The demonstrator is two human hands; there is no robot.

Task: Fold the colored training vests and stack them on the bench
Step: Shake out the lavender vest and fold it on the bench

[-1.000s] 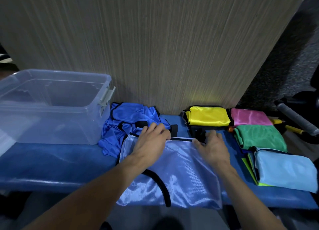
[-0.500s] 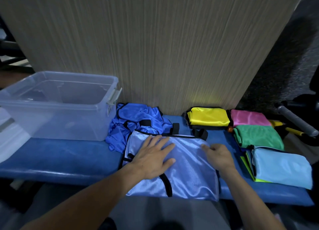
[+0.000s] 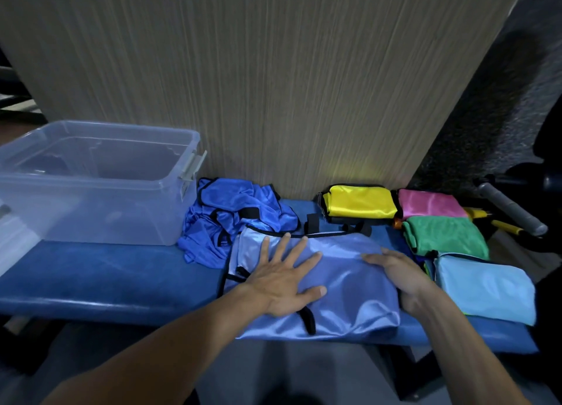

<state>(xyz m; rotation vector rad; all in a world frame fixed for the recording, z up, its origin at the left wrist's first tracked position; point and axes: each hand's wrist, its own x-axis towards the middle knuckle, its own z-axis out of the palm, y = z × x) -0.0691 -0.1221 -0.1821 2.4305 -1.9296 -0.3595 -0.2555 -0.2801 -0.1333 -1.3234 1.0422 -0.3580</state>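
Smoothing in progress: periwinkle vest (image 3: 349,283), black-trimmed, lies spread at the bench (image 3: 106,280) front edge, its near hem overhanging.
- Left hand (image 3: 286,280): fingers (image 3: 299,248) splayed straight, palm flat on the cloth, grasping nothing.
- Right hand (image 3: 401,273): at the vest's right edge, fingers lightly bent; whether they pinch cloth, cannot tell.
- Crumpled royal-blue vests (image 3: 231,219): unfolded, touching the vest's far-left corner, beside a clear tub (image 3: 91,210).
- Folded yellow (image 3: 359,200), pink (image 3: 428,203), green (image 3: 444,235) and light-blue (image 3: 483,286) vests: right.
Advice: press wrinkles outward, square the trim, then fold evenly.
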